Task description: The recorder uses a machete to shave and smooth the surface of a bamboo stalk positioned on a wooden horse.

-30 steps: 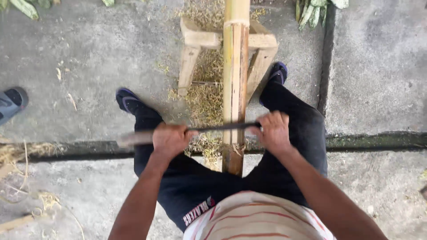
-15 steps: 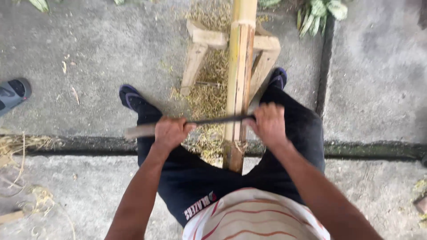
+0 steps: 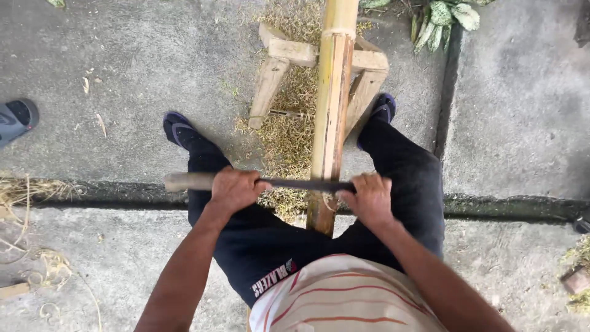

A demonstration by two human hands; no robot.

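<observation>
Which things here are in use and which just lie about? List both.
In use: long yellow-green bamboo pole; dark flat blade with wooden handle; left hand; right hand; pale wooden trestle.

Lying about: grey sandal; dry shavings; green leafy plant.

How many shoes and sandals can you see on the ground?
3. One dark shoe left of the bamboo pole, one dark shoe right of it by the wooden stand, and a grey sandal at the left edge, partly cut off.
</observation>
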